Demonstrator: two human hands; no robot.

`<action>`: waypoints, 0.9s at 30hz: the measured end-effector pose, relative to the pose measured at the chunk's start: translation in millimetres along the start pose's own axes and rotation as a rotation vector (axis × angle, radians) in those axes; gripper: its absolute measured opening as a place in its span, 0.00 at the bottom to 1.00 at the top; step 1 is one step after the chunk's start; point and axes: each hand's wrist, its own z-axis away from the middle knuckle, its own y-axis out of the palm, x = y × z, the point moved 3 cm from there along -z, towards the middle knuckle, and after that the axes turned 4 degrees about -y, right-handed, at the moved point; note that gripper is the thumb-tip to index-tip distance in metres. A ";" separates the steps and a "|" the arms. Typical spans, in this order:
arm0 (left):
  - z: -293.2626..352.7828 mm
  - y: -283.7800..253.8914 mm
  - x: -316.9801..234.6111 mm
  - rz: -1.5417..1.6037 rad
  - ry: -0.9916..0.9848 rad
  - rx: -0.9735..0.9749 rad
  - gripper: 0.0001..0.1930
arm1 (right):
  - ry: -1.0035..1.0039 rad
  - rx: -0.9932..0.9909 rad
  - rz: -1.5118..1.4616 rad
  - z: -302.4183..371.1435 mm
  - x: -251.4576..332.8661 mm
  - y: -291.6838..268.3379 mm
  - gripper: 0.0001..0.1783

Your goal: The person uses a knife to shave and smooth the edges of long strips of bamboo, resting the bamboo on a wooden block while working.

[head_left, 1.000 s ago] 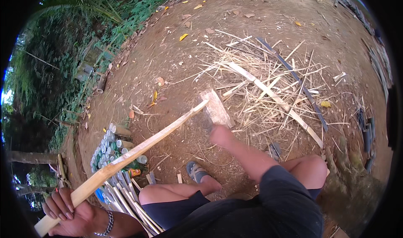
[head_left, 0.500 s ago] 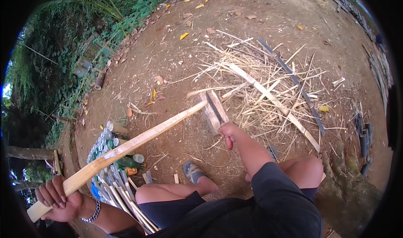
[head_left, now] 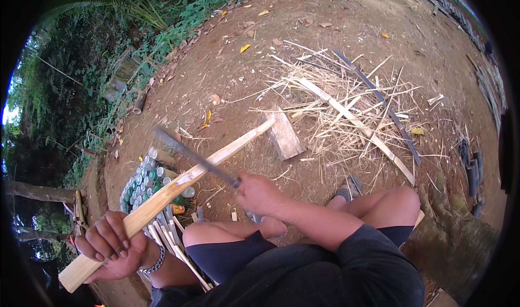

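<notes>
A long pale bamboo strip (head_left: 162,198) slants up across the view. My left hand (head_left: 116,247) is wrapped round its lower end, with a chain bracelet on the wrist. The strip's far tip rests on or just over a wooden block (head_left: 285,136) lying on the ground. My right hand (head_left: 260,192) is closed round the handle of a long-bladed knife (head_left: 189,152), the handle mostly hidden by the fingers. Its dark blade points up and left and crosses over the middle of the strip; whether it touches the wood I cannot tell.
Shavings and split strips (head_left: 336,112) lie heaped right of the block, with a dark long strip (head_left: 379,101) across them. Glass and plastic bottles (head_left: 146,180) are stacked at left, beside a bundle of pale strips (head_left: 168,236). Dark pipe-like pieces (head_left: 474,174) lie far right.
The knife has swung from the block leftward and nearer me, and its blade now lies across the strip. My left hand and the strip have shifted slightly right.
</notes>
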 end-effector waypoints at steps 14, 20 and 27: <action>26.8 11.2 -16.2 -0.064 0.049 -0.097 0.25 | -0.132 0.059 0.164 -13.3 -44.5 14.3 0.15; 4.1 19.3 16.2 0.054 -0.010 -0.065 0.24 | 0.299 -0.023 0.305 -45.8 -275.9 -12.9 0.17; -4.6 2.5 1.9 0.033 0.021 0.010 0.22 | 0.035 0.065 0.105 -30.9 -93.7 -13.4 0.17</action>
